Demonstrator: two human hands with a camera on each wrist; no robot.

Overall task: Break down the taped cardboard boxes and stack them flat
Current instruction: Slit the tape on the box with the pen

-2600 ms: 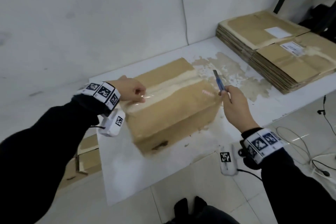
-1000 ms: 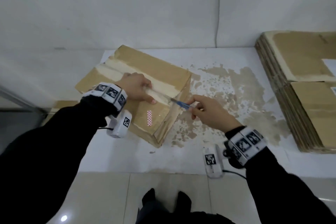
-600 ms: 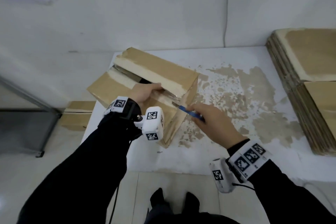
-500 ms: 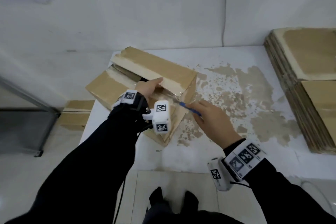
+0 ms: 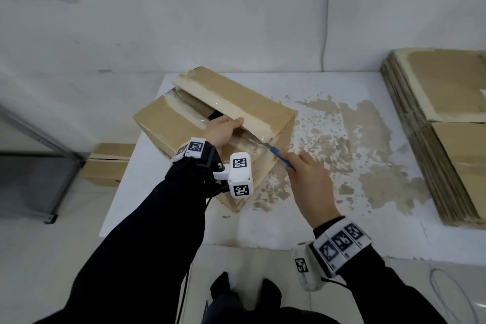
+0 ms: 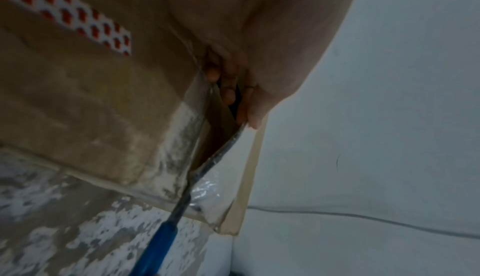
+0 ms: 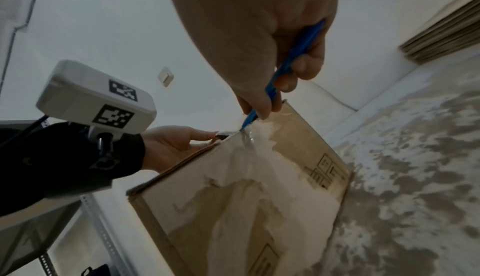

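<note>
A brown taped cardboard box lies on the white table, its top seam parted at the far end. My left hand reaches into the seam and grips the far flap, thumb on top and fingers tucked inside. My right hand holds a blue-handled knife at the near end of the seam. The blade sits in the clear tape at the box's corner. The knife is pinched between thumb and fingers.
A tall stack of flattened cartons fills the table's right side. Torn paper residue stains the table surface. A small box sits on the floor at left beside a grey metal frame. A wall stands close behind.
My left hand turned from pressing on the box top to reaching into the seam, and the flaps parted. The knife stayed at the seam's near end.
</note>
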